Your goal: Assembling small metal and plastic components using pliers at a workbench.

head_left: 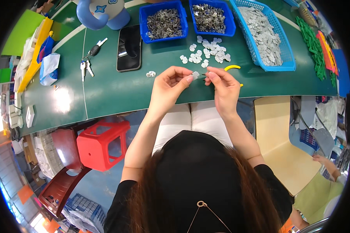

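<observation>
Above the table's near edge, my two hands are close together, fingertips almost meeting. My left hand (168, 86) pinches a small whitish plastic piece (195, 75) between thumb and forefinger. My right hand (224, 88) is closed in a pinch, and a tiny dark tip shows at its fingertips; what it belongs to is unclear. Two curved yellow handles (233, 67), apparently of a pair of pliers, show beside and behind the right hand, which hides their middle. Just beyond lies a loose scatter of similar white pieces (207, 52). A small cluster of pieces (151, 73) lies left of my left hand.
Two blue bins (185, 24) of small metal parts and a light-blue basket (290, 58) of white pieces stand at the back. A phone (129, 52), keys (83, 70) and a tissue pack (49, 69) lie left. A red stool (101, 149) and beige chair (274, 132) flank me. Another person's hand (320, 159) shows at right.
</observation>
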Tool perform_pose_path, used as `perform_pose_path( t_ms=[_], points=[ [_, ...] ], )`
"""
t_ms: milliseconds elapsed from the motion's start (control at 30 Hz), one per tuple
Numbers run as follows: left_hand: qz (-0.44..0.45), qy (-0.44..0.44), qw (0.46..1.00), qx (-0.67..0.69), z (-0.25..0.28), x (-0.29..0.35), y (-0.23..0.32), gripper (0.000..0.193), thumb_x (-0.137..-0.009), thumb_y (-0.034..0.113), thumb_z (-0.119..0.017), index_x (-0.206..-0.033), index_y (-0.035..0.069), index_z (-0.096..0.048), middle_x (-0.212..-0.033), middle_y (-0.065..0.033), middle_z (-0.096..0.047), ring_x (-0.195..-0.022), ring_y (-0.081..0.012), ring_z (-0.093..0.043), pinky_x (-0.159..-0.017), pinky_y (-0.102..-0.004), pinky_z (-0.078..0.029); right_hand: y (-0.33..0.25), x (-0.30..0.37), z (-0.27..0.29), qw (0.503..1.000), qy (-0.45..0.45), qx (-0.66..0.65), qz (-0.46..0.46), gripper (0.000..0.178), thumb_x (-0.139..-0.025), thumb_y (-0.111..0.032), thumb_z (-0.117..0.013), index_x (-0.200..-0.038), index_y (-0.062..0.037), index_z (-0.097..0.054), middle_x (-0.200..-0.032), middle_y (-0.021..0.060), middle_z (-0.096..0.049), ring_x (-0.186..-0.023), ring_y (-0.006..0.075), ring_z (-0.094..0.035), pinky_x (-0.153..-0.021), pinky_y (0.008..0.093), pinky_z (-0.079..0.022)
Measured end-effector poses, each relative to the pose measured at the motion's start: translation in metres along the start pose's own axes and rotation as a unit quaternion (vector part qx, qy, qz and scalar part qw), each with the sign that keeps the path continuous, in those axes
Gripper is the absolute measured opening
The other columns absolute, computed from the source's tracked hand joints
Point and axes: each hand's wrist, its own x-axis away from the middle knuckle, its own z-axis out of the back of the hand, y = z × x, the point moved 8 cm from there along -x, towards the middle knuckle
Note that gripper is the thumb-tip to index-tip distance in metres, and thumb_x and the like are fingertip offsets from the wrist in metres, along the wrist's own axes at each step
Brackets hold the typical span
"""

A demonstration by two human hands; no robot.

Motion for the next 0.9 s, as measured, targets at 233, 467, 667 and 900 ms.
perform_pose_path(
  t_ms=[233, 467, 667, 900],
  points=[
    [0.007, -0.002, 1.0, -0.015, -0.002, -0.002, -0.006, 0.018, -0.086, 0.006, -0.063, -0.102, -0.003, -0.061, -0.088, -0.0015, -0.062, -0.079, -0.0055, -0.055, -0.073, -0.0182, -0.045, -0.001, 0.0, -0.003, 1.0, 0.003, -0.019, 0.001, 0.018, -0.085, -0.002, -0.061, -0.101, 0.0058, -0.064, -0.085, 0.0099, -0.064, -0.074, 0.0144, -0.057, -0.067, 0.0269, -0.046],
    [-0.002, -0.008, 0.999, -0.034, -0.001, 0.0, -0.007, 0.018, -0.088, 0.008, -0.061, -0.103, -0.002, -0.061, -0.094, -0.0029, -0.063, -0.083, -0.0073, -0.055, -0.077, -0.0209, -0.044, -0.006, -0.005, 0.02, 0.998, 0.048, -0.016, 0.026, 0.019, -0.086, -0.004, -0.061, -0.102, 0.0057, -0.064, -0.085, 0.0097, -0.064, -0.074, 0.0143, -0.057, -0.068, 0.0267, -0.046],
    [-0.063, -0.003, 0.993, -0.103, -0.007, 0.005, -0.002, 0.014, -0.087, 0.006, -0.061, -0.098, -0.001, -0.063, -0.087, -0.0021, -0.06, -0.075, -0.0074, -0.054, -0.072, -0.0213, -0.045, -0.009, -0.003, 0.031, 0.997, 0.071, 0.003, 0.022, 0.02, -0.087, -0.005, -0.061, -0.103, 0.0055, -0.064, -0.085, 0.0089, -0.063, -0.074, 0.0142, -0.057, -0.07, 0.0264, -0.046],
    [-0.076, 0.006, 0.986, -0.149, -0.005, 0.011, 0.004, 0.013, -0.085, 0.005, -0.062, -0.097, 0.0, -0.064, -0.086, -0.0057, -0.059, -0.073, -0.0103, -0.055, -0.07, -0.0233, -0.046, -0.014, 0.001, 0.032, 0.997, 0.052, 0.037, 0.045, 0.019, -0.087, -0.004, -0.059, -0.103, 0.0052, -0.063, -0.089, 0.0075, -0.062, -0.075, 0.012, -0.055, -0.07, 0.0242, -0.045]
  ],
)
